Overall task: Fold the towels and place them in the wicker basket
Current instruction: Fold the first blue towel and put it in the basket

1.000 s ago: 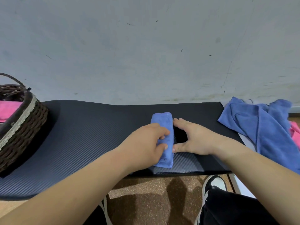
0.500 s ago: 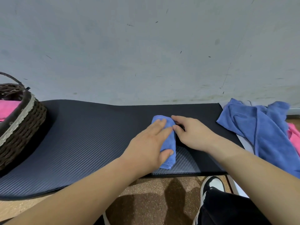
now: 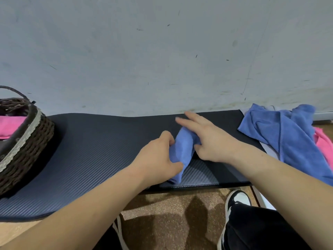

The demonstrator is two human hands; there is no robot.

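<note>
Folded blue towel [image 3: 183, 150] lies on the dark mat [image 3: 90, 150] near its front edge, right of the middle. The left hand [image 3: 158, 157] grips its left side, fingers and thumb curled round the cloth. The right hand [image 3: 210, 141] rests against its right side, its blurred fingers stretched straight toward the wall, and the wicker basket [image 3: 27, 141] stands at the mat's left end.

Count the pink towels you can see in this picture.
2. One pink towel lies in the wicker basket at far left; the other pink towel peeks out beside the loose blue towel at far right. More may be hidden in the basket or under that towel.
</note>
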